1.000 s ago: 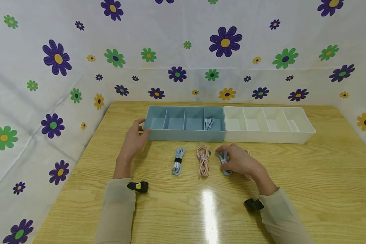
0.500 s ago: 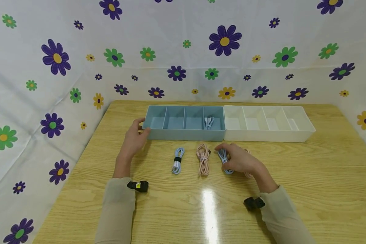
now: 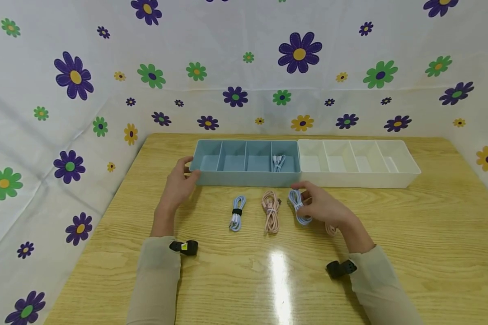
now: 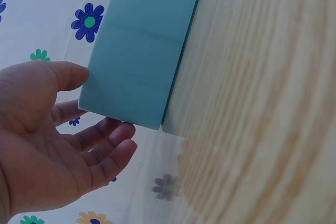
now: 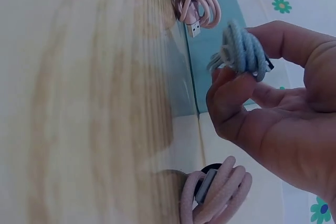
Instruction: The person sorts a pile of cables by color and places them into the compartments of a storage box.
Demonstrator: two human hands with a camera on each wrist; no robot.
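Note:
With thumb and fingers, my right hand [image 3: 325, 208] pinches a coiled light-blue charging cable [image 3: 296, 201]; the right wrist view has this coil [image 5: 244, 51] raised off the table. My left hand [image 3: 178, 186] rests at the left end of a blue divided organizer box [image 3: 248, 179], thumb at the front corner and loosely bent fingers against the end wall. In the rightmost blue compartment lies a pale cable [image 3: 278, 164]. On the table are a pink coiled cable [image 3: 271, 219] and a blue one with a black strap [image 3: 236, 214]. Another pink cable [image 3: 330, 229] is partly hidden by my right hand.
A white divided box [image 3: 354, 181] stands end to end with the blue one, along the back of the wooden table [image 3: 227, 275]. Behind it hangs a flower-print cloth [image 3: 264, 108]. Bare wood lies in front of the cables.
The right hand has lifted the light-blue cable and moved it slightly toward the boxes. More of the pink cable behind that hand is covered differently. The left hand stays put.

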